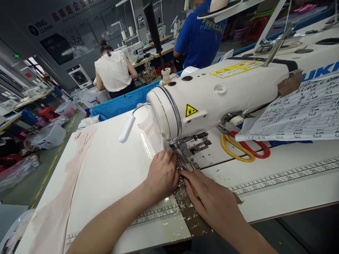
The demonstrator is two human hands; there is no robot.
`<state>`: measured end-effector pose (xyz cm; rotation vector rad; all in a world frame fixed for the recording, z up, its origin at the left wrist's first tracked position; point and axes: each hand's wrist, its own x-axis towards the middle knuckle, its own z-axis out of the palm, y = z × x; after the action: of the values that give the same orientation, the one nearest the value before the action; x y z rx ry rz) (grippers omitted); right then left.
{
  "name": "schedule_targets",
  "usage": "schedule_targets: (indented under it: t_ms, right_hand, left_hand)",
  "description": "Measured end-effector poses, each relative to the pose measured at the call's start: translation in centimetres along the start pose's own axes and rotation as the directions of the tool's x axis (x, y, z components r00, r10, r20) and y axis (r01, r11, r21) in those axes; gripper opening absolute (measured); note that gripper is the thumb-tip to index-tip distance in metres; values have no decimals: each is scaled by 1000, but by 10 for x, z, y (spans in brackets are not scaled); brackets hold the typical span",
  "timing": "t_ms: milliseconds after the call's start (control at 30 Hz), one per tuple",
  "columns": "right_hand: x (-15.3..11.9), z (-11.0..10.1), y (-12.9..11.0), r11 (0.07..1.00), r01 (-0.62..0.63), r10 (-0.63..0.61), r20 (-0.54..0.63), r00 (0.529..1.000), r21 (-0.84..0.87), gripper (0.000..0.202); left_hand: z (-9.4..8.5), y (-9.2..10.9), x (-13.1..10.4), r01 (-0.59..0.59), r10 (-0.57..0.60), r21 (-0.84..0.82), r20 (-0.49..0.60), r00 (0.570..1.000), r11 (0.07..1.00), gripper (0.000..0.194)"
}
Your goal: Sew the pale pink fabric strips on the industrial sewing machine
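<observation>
Below the head of a white sewing machine (169,113), my left hand (162,173) is closed, its fingers curled down beside the metal guide, at the near end of pale pink fabric (150,128). What its fingertips press or hold is hidden. My right hand (212,195) lies just to the right, on the brown taped strip of the table edge (196,220). Its index finger points at the guide, and its other fingers are curled round a thin, light brown thing, mostly hidden. The needle area sits just beyond both hands.
Yellow and red scissor handles (238,148) lie right of the machine bed, under a handwritten sheet (296,109). More pink fabric (60,208) drapes along the left of the white table (106,158). A white lamp (127,128) stands behind. Two people sit beyond the blue cloth trough (119,102).
</observation>
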<state>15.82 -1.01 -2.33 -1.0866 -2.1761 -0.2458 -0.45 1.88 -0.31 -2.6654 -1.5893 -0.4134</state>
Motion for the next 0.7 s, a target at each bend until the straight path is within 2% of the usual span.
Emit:
schedule_targets:
  t_ms: [133,367,567,700]
  right_hand:
    - [1,3,0,998,29,-30,-19,999,-56,32]
    - [-3,6,-5,993,4,-1,26,1000,-120,29]
    - [2,9,-13,979,-33,47,66,997,-200,31]
    - [-4,9,-9,982,-39,52,63,997,-187,28]
  left_hand:
    - [0,0,-1,6,-6,-13,-5,1000,1000,37]
    - [-1,-1,0,29,-29,-18,9,1000,999,36]
    - [1,-13,1,11,-11,-72,-12,1000,997,40]
    - [3,-23,4,29,-34,-92,-48,998,995,38]
